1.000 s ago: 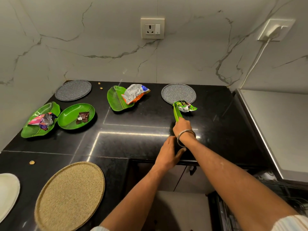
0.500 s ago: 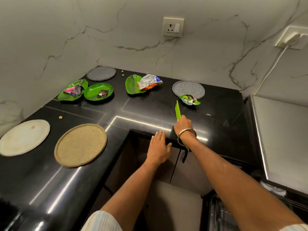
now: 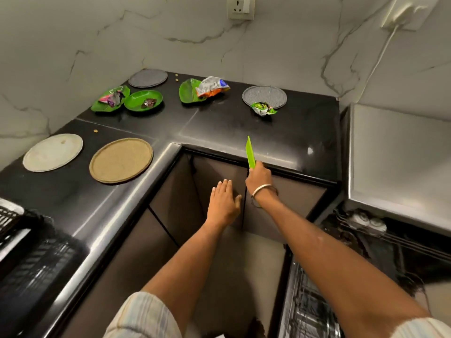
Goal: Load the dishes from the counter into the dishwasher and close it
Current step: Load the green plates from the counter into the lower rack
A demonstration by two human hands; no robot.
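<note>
While the right hand grips a green plate by its lower edge, holding it on edge and nearly upright over the front lip of the black table, the left hand hangs beside it at about 8 o'clock, fingers straight and loosely spread, holding nothing. A metal bangle sits on the right wrist.

On the table, at 12 o'clock from the held plate, a crumpled green wrapper lies against the near rim of a grey plate. At 11 o'clock, a leaf-shaped green plate carries a silver and orange packet. Farther toward 10 o'clock sit two more green plates, touching, each with scraps on it, and a second grey plate behind them. At 9 o'clock lie a tan round plate and a white round plate, near each other.

At 4 o'clock, the open dishwasher shows its wire rack.
</note>
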